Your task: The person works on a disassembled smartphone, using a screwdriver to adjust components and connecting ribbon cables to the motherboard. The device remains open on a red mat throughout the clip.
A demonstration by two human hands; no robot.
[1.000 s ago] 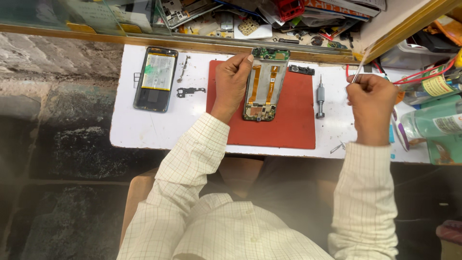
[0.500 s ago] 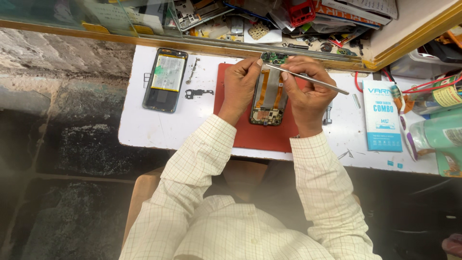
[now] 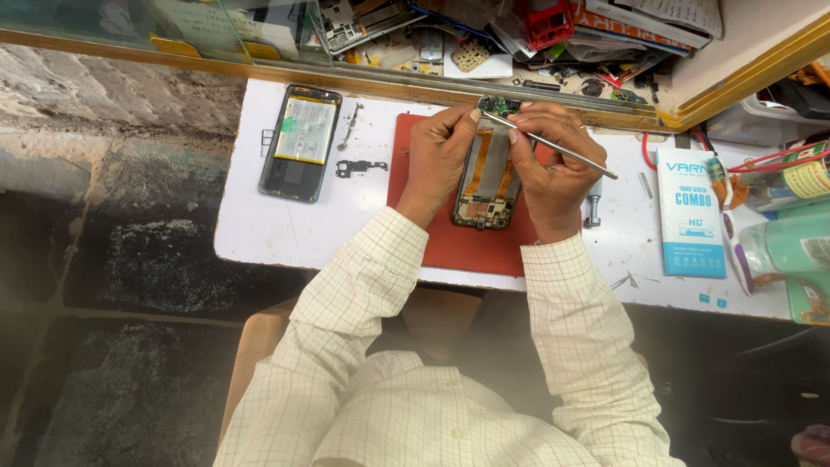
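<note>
phone [image 3: 486, 177] on red mat [image 3: 450, 242], mid-mat | left hand [image 3: 438, 156] pinches phone's top-left edge | right hand [image 3: 553, 164] grips tweezers [image 3: 553, 145], tip at phone top | bare mat below phone

A white table [image 3: 363, 233] carries a red mat [image 3: 467, 251], a back-less phone [image 3: 300, 143] and a blue packet [image 3: 692, 212].

You wear a soft cream shirt with thin red-brown lines that cross to make little squares, and its long sleeves go down to the buttoned cuffs at your left hand [image 3: 438, 160] and right hand [image 3: 553, 169].
</note>
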